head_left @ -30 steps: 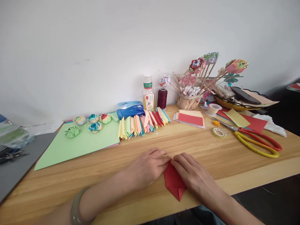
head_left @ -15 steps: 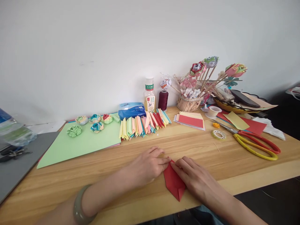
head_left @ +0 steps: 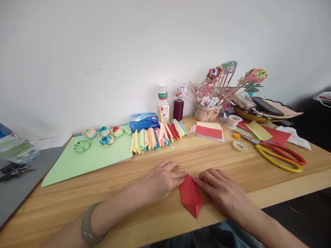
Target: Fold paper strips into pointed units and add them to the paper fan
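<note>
A folded piece of red paper lies on the wooden table, with a small folded flap at its near corner. My left hand, a jade-green bangle on its wrist, has its thumb and fingertips closed on the paper's far left corner. At the far right edge, my right hand has its fingers drawn together, their tips touching the paper. The paper's face shows between both hands, while the exact grip of the fingertips is partly hidden.
A row of folded paper strips stands behind the hands. Paper flowers rest on green sheets at left. Rightward are cut paper, tape, scissors and a flower basket. A bottle stands by the wall.
My right hand has slid right, from over the red paper to its edge, uncovering more of the paper. My left hand stays at the far corner. The view has shifted slightly.
</note>
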Motion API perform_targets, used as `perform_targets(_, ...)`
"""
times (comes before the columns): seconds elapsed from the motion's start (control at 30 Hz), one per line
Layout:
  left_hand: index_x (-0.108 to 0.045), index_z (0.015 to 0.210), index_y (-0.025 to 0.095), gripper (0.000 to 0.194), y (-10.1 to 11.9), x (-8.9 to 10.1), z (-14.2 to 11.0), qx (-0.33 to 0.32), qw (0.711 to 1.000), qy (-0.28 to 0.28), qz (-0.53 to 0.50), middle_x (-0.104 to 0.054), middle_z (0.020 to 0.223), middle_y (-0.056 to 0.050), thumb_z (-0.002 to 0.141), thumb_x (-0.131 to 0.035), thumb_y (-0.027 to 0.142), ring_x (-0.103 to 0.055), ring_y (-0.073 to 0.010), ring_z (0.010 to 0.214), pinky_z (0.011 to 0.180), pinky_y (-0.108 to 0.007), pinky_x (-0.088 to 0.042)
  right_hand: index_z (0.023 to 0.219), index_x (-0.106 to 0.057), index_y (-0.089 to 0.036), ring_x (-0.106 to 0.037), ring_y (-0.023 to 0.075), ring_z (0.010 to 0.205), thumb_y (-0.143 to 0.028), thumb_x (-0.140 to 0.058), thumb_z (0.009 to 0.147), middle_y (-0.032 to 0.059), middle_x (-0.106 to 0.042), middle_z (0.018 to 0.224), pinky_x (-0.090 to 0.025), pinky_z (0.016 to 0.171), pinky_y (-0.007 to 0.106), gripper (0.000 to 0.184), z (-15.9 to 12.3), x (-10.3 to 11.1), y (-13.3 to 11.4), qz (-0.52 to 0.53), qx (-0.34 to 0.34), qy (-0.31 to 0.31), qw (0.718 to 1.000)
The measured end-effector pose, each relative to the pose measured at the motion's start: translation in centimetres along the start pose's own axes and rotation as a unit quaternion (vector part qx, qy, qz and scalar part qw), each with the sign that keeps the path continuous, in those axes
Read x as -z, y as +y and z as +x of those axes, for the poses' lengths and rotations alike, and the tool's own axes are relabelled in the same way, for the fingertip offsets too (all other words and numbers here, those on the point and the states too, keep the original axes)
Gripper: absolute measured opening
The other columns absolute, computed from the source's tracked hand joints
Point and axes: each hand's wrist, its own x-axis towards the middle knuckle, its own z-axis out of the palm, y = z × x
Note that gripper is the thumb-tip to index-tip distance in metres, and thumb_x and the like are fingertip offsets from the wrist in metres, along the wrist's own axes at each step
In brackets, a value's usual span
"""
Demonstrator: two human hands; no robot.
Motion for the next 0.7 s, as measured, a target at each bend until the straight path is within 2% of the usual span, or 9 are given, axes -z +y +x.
perform_targets(0.13,-0.061,0.117,0.019,0.031,0.1,0.4,-0.1,0.028,1.0,0.007,0.003,-0.064,0.118,-0.001,0.092,-0.043,0.012,-0.05,-0.0245,0.106,0.089,-0.039,-0.044,0.086,-0.056,-0.019,-0.055,0.0168,0.071,-0.009,-0.033,0.09,0.0063,-0.058,0.083,-0.045,0.06,0.029,0.025,-1.2,1.0,-0.5,0.048,-0.065,0.055,0.995)
perform_targets(0.3,-0.068,0.105,0.02,0.025,0.8,0.9,0.0,0.08,0.996,0.037,-0.011,-0.065,0.099,-0.007,0.092,-0.047,0.022,-0.049,-0.0237,0.094,0.08,-0.039,-0.047,0.099,-0.058,-0.021,-0.059,0.0202,0.081,-0.02,-0.044,0.091,0.0062,-0.062,0.09,-0.05,0.068,0.033,0.016,-1.4,0.4,-1.6,0.06,-0.067,0.029,0.996)
perform_targets(0.4,-0.071,0.095,0.021,0.02,1.1,0.9,-0.1,0.083,0.994,0.06,-0.033,-0.064,0.087,-0.006,0.091,-0.052,0.025,-0.05,-0.0216,0.089,0.077,-0.036,-0.047,0.108,-0.056,-0.021,-0.061,0.0187,0.092,-0.019,-0.044,0.092,0.0077,-0.062,0.104,-0.052,0.076,0.03,0.02,-1.5,-0.5,-0.8,0.092,-0.088,0.04,0.991)
perform_targets(0.5,-0.07,0.086,0.019,0.019,1.3,0.7,0.0,0.066,0.994,0.087,-0.007,-0.064,0.084,-0.005,0.091,-0.053,0.025,-0.052,-0.0204,0.087,0.075,-0.034,-0.046,0.117,-0.051,-0.02,-0.059,0.0195,0.101,-0.023,-0.048,0.091,0.011,-0.055,0.118,-0.052,0.079,0.03,0.026,-1.9,-1.0,0.4,0.098,-0.123,0.064,0.986)
perform_targets(0.6,-0.067,0.08,0.015,0.021,1.6,0.3,0.0,0.027,0.993,0.107,0.042,-0.065,0.083,-0.005,0.092,-0.05,0.017,-0.054,-0.0192,0.087,0.074,-0.032,-0.046,0.109,-0.055,-0.02,-0.059,0.0197,0.094,-0.022,-0.051,0.09,0.0086,-0.06,0.104,-0.052,0.077,0.032,0.019,-2.1,-0.8,1.1,0.089,-0.109,0.073,0.987)
perform_targets(0.7,-0.064,0.078,0.014,0.023,1.8,0.1,0.0,-0.006,0.991,0.113,0.074,-0.065,0.079,-0.005,0.091,-0.047,0.01,-0.055,-0.0187,0.088,0.077,-0.031,-0.046,0.1,-0.058,-0.02,-0.059,0.018,0.085,-0.017,-0.047,0.092,0.0057,-0.064,0.092,-0.051,0.072,0.031,0.013,-1.9,-0.3,1.2,0.084,-0.052,0.064,0.993)
